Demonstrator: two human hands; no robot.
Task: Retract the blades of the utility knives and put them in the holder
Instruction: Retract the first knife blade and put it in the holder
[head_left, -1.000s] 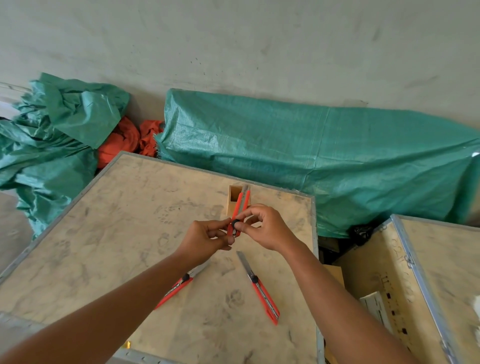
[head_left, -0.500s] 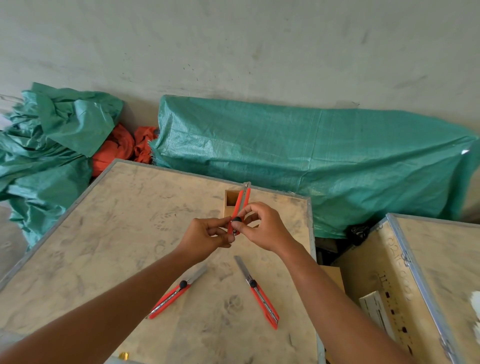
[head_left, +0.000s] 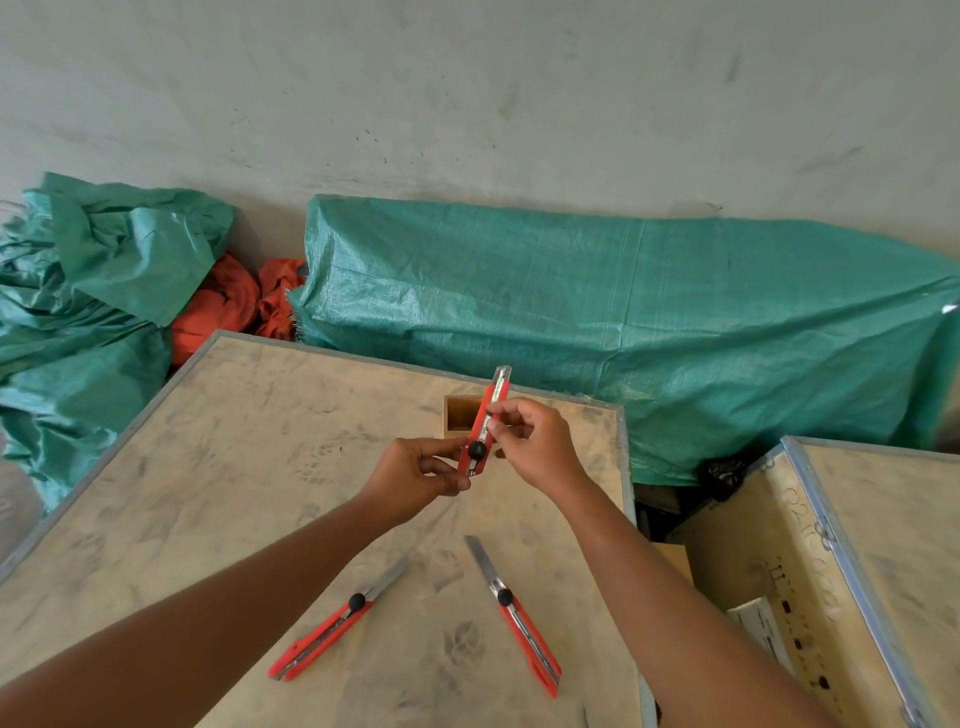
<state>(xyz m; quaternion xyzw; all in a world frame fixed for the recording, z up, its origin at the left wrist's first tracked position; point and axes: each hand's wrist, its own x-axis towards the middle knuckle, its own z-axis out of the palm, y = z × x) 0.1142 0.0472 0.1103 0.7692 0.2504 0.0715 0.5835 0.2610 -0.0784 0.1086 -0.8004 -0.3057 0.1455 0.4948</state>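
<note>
Held knife: a red utility knife (head_left: 484, 426) sits at the centre of the frame, raised off the tabletop (head_left: 218, 467), tilted with its metal tip toward the top of the picture and only a short bit of blade showing.
Left hand: the left hand (head_left: 415, 475) pinches the lower end of the held knife's handle, fingers curled beside the black slider knob.
Right hand: the right hand (head_left: 535, 441) grips the knife's middle from the right side of the frame, thumb and fingertips closed on the red body just above the knob.
Holder: a small open wooden holder (head_left: 460, 415) stands on the tabletop just behind the held knife; the knife crosses in front of its opening and I cannot tell whether they touch.
Left spare knife: a second red knife (head_left: 332, 631) lies flat in the lower middle of the frame, blade extended, pointing up and to the right.
Right spare knife: a third red knife (head_left: 519, 621) lies just right of it, blade out, pointing up and to the left.
Background: green tarpaulin (head_left: 623, 312) is heaped along the wall in the upper half.
</note>
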